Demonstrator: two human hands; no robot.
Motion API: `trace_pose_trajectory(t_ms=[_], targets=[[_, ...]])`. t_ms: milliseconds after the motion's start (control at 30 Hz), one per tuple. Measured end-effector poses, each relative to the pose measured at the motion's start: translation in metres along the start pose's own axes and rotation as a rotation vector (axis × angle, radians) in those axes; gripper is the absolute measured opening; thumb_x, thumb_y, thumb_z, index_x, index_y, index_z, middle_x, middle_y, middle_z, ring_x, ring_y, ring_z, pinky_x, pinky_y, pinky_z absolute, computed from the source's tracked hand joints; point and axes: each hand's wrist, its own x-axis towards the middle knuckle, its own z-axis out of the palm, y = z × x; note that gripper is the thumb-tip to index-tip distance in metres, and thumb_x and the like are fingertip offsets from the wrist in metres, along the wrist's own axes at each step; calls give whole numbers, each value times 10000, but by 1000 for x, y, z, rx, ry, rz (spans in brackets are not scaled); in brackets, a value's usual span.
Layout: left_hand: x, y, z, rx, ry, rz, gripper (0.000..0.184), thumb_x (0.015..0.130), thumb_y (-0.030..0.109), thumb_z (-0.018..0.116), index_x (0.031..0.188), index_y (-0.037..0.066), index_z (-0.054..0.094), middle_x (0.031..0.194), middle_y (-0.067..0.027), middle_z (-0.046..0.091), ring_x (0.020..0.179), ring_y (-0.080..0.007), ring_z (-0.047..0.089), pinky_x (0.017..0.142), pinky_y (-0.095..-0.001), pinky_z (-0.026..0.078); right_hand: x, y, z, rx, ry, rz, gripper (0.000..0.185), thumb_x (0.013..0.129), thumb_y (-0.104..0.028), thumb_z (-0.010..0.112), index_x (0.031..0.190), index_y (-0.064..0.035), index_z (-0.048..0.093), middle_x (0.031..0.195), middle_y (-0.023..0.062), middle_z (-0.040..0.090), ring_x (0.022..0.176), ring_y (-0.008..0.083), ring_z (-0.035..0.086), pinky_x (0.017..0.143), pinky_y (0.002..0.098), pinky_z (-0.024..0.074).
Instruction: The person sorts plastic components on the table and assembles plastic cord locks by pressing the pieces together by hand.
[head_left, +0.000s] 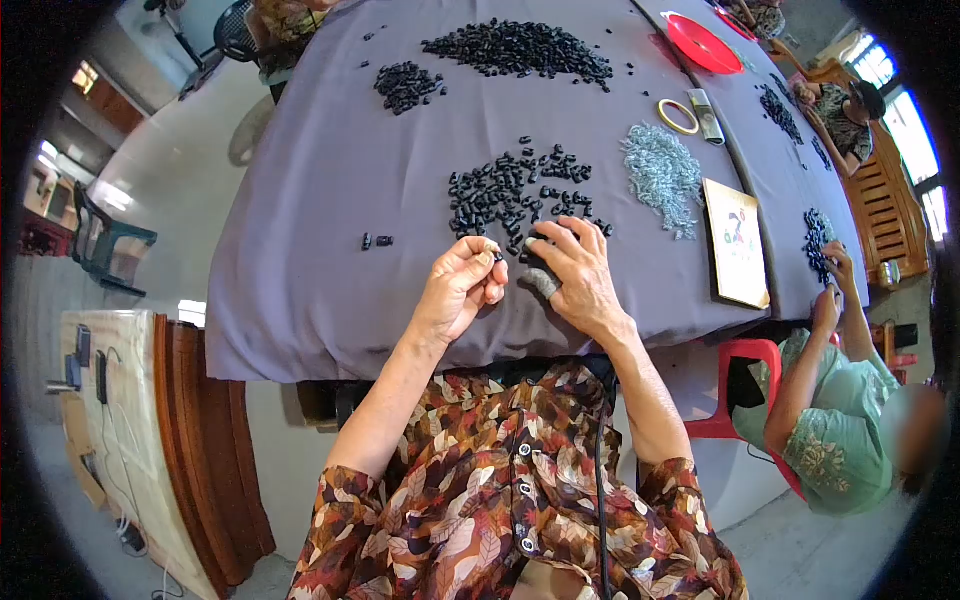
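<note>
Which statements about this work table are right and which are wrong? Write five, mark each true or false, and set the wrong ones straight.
1. The left hand holds a small black piece at its fingertips. True.
2. The right hand rests on the red dish. False: it is at the near edge of the middle black pile, and the red dish lies out of its grip, farther off to the right.
3. The right thumb wears a grey covering. True.
4. The yellow ring lies between the right hand and the clear pile. False: it lies beyond the clear pile.
5. The person in green sits off to the right. True.
</note>
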Motion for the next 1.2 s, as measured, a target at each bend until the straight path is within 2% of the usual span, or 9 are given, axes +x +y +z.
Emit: trace_pose_trajectory(t_ms=[133, 267, 467, 633, 733, 833, 967, 1200], targets=[[0, 0, 0, 26, 8, -3, 48, 921, 110, 526, 954, 82, 548, 763, -79, 585, 615, -123, 516, 593, -236, 449, -3, 15, -5, -21, 15, 56, 316, 645, -16, 629, 958, -46, 643, 1115, 50, 575, 1129, 291, 437, 987, 438, 308], [1, 1, -1, 28, -3, 0, 48, 920, 107, 525, 955, 83, 549, 767, -77, 586, 616, -123, 516, 595, -236, 450, -5, 23, -6, -19, 49, 91, 303, 654, -15, 637, 955, -49, 645, 1094, 49, 587, 1111, 295, 454, 984, 430, 319], [1, 0, -1, -7, 3, -3, 51, 917, 93, 524, 960, 80, 549, 771, -84, 588, 616, -129, 521, 593, -241, 455, 1, 26, 2, 48, 80, 97, 332, 664, -25, 641, 995, -48, 630, 1115, 65, 579, 1136, 306, 442, 988, 446, 317], [1, 0, -1, 18, -7, 6, 55, 919, 87, 517, 964, 73, 546, 771, -87, 590, 617, -135, 527, 583, -226, 452, 22, 9, 10, -7, 1, 35, 373, 710, -53, 614, 1083, -46, 596, 1191, 88, 537, 1179, 327, 413, 1015, 475, 283], [0, 0, 1, 46, -2, 6, 79, 919, 126, 528, 982, 96, 566, 758, -67, 574, 608, -115, 493, 574, -238, 409, 29, 9, 22, -16, -59, -1, 385, 721, -59, 594, 1106, -54, 596, 1224, 93, 511, 1203, 343, 390, 1037, 482, 255], [1, -1, -1, 41, -7, 12, 82, 918, 120, 526, 987, 97, 564, 764, -70, 579, 610, -117, 495, 575, -239, 408, 28, 6, 22, -47, -82, -47, 387, 716, -58, 594, 1103, -59, 598, 1221, 91, 513, 1207, 343, 384, 1037, 485, 254], [0, 0, 0, 32, -6, -1, 81, 917, 115, 526, 987, 98, 564, 768, -69, 580, 614, -116, 497, 580, -238, 408, 21, 13, 12, 69, 1, 11, 353, 692, -29, 611, 1043, -65, 622, 1182, 84, 541, 1197, 332, 391, 1026, 474, 274], [1, 0, -2, 36, -15, -2, 76, 910, 118, 538, 977, 98, 569, 772, -65, 580, 615, -113, 494, 580, -237, 405, 13, 28, 2, -41, -18, 35, 347, 685, 6, 594, 1025, -51, 623, 1152, 61, 559, 1177, 325, 407, 1012, 460, 292]])
